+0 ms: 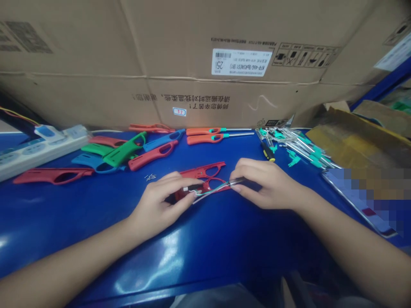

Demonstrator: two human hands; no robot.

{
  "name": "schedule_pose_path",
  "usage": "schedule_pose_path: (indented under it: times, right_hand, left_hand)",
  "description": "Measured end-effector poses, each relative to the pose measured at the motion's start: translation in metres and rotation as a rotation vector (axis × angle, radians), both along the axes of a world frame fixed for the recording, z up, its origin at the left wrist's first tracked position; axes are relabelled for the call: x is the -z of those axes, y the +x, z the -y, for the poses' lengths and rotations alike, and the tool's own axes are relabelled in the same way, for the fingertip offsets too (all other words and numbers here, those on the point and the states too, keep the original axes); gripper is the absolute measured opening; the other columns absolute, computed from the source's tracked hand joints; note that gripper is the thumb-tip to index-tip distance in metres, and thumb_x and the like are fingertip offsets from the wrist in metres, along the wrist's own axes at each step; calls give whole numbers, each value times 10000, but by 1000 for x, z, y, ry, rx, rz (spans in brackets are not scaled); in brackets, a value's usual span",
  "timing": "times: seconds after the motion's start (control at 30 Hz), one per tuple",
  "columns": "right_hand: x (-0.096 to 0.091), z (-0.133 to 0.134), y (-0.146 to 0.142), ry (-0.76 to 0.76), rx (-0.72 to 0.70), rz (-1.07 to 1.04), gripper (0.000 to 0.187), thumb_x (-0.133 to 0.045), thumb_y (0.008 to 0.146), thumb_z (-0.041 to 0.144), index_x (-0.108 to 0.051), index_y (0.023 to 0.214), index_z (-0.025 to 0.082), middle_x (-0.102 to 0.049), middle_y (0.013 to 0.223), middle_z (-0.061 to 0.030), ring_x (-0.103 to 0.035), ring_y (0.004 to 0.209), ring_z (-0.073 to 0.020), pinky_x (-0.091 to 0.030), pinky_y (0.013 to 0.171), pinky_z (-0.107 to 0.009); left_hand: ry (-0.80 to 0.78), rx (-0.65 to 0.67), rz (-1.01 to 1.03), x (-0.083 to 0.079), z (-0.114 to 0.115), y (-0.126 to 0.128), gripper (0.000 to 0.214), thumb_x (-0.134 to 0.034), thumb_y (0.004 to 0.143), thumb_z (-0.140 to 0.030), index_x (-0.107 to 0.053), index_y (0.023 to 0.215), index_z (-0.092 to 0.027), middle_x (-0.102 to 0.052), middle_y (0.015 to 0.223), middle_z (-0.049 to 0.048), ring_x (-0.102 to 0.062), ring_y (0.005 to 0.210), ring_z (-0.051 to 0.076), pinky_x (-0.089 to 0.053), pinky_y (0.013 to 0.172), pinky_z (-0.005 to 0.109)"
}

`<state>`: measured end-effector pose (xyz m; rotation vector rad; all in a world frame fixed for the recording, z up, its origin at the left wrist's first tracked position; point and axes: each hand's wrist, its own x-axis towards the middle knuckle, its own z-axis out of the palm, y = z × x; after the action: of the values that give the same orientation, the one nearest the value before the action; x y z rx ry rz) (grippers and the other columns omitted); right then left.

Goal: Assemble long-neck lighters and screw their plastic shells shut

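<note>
Between the thumb and fingers of my left hand (154, 203) is a small black cylindrical igniter (193, 187) with a white end. Thin wires (214, 190), green and whitish, run from it toward the right. My right hand (265, 182) pinches a short metal tube (236, 182) where these wires meet it. Just behind, on the table, lies a red lighter shell half (199, 172) with a trigger loop. Another red shell half (221, 187) is under the wires, partly hidden by them and my left fingers.
Several coloured shell halves (125, 152) and small screws (150, 177) lie left, near a power strip (41, 149). Behind are orange lighters (205, 139), a black-and-yellow screwdriver (267, 152) and metal tubes with green parts (298, 145). A cardboard box wall (96, 77) closes the back.
</note>
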<state>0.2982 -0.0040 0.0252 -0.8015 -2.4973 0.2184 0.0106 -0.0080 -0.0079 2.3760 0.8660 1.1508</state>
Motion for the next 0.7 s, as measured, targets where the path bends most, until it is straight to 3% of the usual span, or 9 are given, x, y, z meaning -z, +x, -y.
schedule_pose_path:
  times: [0.27,0.43,0.57,0.7]
  right_hand:
    - [4,-3,0,140,39,43,133,-548,1028,299,-627,996,198,-668,900,-50,-633,823,-162,-479,694,-268]
    - [3,-5,1,147,47,63,149,-544,1032,311,-632,997,196,-674,899,-54,-637,819,-164,-466,680,-266]
    - [2,-5,3,-25,59,43,123,-578,1018,312,-630,1029,201,-703,935,-43,-657,823,-153,-475,708,-260]
    - [2,-5,6,-238,103,44,137,-594,1013,339,-638,1002,210,-716,934,-24,-666,819,-148,-478,733,-261]
  left_hand:
    - [-88,74,71,-7,7,-3,264,-637,925,-127,-720,1166,-194,-746,904,44,-641,790,156,-537,716,299]
    - [-27,29,72,-2,5,-2,252,-680,918,-127,-734,1151,-208,-753,878,23,-629,739,138,-524,702,290]
    - [-41,-39,19,3,-1,0,237,-667,946,-158,-747,1163,-206,-756,882,17,-617,725,130,-512,695,278]
    - [-79,-51,-61,7,-6,0,221,-651,970,-203,-756,1164,-212,-761,984,39,-657,870,165,-535,801,311]
